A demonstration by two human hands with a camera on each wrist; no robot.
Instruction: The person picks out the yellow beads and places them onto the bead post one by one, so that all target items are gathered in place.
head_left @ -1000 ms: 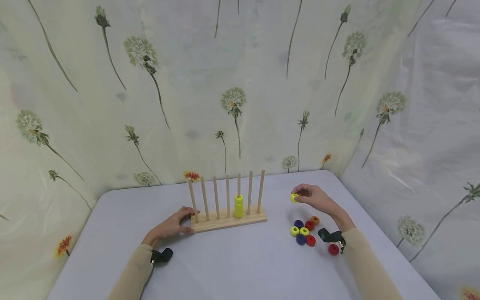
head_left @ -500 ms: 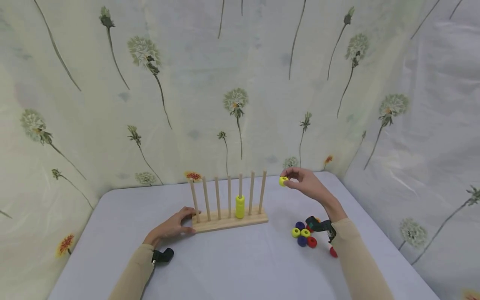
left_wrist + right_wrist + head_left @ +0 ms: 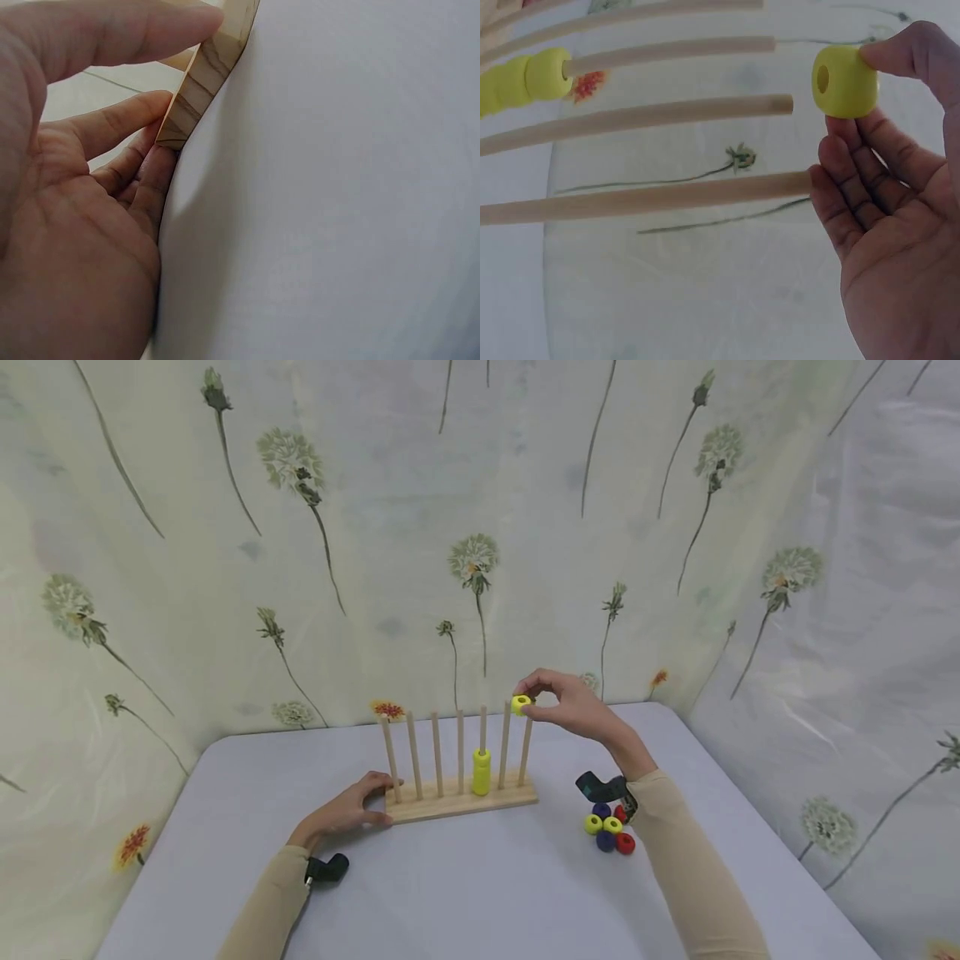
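Note:
A wooden peg rack with a row of upright pegs stands on the table. Several yellow beads are stacked on one peg, right of the middle. My left hand grips the rack's left end; the left wrist view shows thumb and fingers on either side of the wooden base. Above the rack's right end, my right hand pinches a yellow bead between thumb and fingers. In the right wrist view, the bead's hole faces the pegs, and the bead is apart from the nearby peg tip.
Loose beads lie right of the rack: yellow, blue and red. The right forearm hides part of the table beside them. A flower-print curtain hangs behind the table.
My right hand has moved left and up with the yellow bead, from over the loose beads to the tops of the right pegs. The left hand stays on the rack's end.

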